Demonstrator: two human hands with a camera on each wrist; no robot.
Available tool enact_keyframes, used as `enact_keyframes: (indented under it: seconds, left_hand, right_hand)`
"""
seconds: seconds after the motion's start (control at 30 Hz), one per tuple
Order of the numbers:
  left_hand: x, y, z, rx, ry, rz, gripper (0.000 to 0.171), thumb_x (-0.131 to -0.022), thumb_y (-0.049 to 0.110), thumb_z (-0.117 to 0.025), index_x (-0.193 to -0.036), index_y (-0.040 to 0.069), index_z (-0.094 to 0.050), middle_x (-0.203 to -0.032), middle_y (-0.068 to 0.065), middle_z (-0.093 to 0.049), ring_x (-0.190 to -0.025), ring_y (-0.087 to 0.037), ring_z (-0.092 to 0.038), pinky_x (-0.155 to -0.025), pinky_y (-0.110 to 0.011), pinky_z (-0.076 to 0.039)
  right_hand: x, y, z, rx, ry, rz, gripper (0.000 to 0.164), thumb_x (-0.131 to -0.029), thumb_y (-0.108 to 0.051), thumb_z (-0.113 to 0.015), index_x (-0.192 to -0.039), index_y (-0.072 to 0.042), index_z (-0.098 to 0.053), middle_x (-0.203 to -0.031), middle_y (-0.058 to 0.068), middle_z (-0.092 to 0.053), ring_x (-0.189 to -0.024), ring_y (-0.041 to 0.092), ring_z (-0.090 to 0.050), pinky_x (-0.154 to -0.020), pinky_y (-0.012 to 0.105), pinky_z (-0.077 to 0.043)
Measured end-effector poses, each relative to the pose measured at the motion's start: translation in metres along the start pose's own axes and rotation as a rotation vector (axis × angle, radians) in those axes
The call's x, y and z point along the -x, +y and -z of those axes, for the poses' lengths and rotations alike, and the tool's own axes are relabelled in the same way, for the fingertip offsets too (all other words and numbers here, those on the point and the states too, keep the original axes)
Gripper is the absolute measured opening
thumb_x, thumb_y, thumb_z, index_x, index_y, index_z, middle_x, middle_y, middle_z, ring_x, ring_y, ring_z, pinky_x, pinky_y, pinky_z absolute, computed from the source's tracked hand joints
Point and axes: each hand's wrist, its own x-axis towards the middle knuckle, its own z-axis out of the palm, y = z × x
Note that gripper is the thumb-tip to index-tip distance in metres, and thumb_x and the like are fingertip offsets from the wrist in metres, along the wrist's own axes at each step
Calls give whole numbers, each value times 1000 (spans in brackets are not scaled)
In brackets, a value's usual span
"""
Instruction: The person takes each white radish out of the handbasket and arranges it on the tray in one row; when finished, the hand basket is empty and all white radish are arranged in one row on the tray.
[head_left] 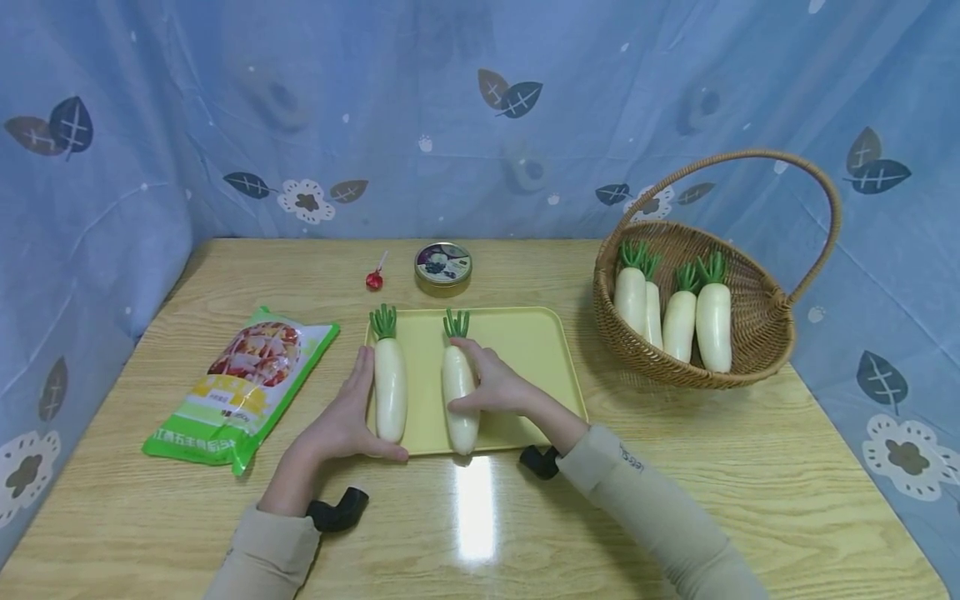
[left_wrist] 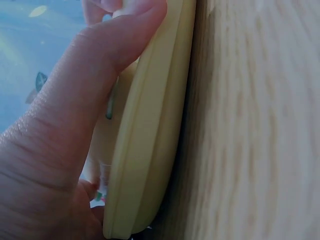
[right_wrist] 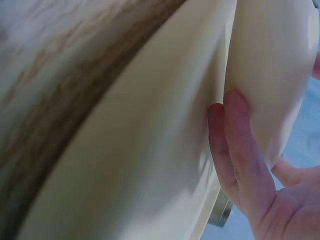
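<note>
Two white daikon radishes with green tops lie on a yellow tray [head_left: 525, 350]. My right hand [head_left: 491, 383] grips the right radish [head_left: 459, 375] from its right side. In the right wrist view, fingers [right_wrist: 240, 135] touch the smooth side of that radish [right_wrist: 272, 65]. My left hand [head_left: 345, 421] is at the tray's front left corner, beside the left radish [head_left: 390, 387], with fingers along the left edge and thumb at the front edge. In the left wrist view, the thumb [left_wrist: 135, 30] rests by the tray's rim [left_wrist: 145, 145]; the other fingers are mostly hidden.
A wicker basket [head_left: 693, 379] with several more daikon radishes stands at the right, its handle arching high. Behind the tray are a round tin [head_left: 442, 267] and a red lollipop [head_left: 374, 279]. A green and white food bag [head_left: 240, 383] lies at the left.
</note>
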Motion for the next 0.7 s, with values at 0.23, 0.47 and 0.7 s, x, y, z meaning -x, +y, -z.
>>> enact_keyframes:
  seconds: [0.23, 0.47, 0.7]
  left_hand:
    - [-3, 3, 1, -22, -7, 5, 151, -43, 54, -86, -143, 6, 18, -149, -18, 18, -136, -37, 7, -106, -56, -10]
    - [-4, 6, 2, -46, -11, 1, 150, -45, 54, -85, -143, 5, 17, -149, -20, 17, -136, -38, 8, -106, -57, -7]
    - [-7, 5, 2, -77, -16, -17, 149, -45, 56, -84, -143, 2, 15, -149, -20, 16, -137, -33, 9, -106, -56, -2]
  right_hand:
    - [-5, -4, -3, 36, 16, -4, 94, -66, -12, -77, -143, -11, -24, -116, 18, -45, -101, 26, -44, -87, 41, -42]
    - [-12, -9, -8, 48, 7, -1, 95, -66, -14, -77, -144, -10, -22, -116, 17, -45, -99, 24, -45, -85, 39, -43]
    - [-19, -14, -12, 69, -36, 43, 93, -69, -17, -76, -145, -10, -23, -119, 16, -48, -104, 25, -45, -89, 40, -41]
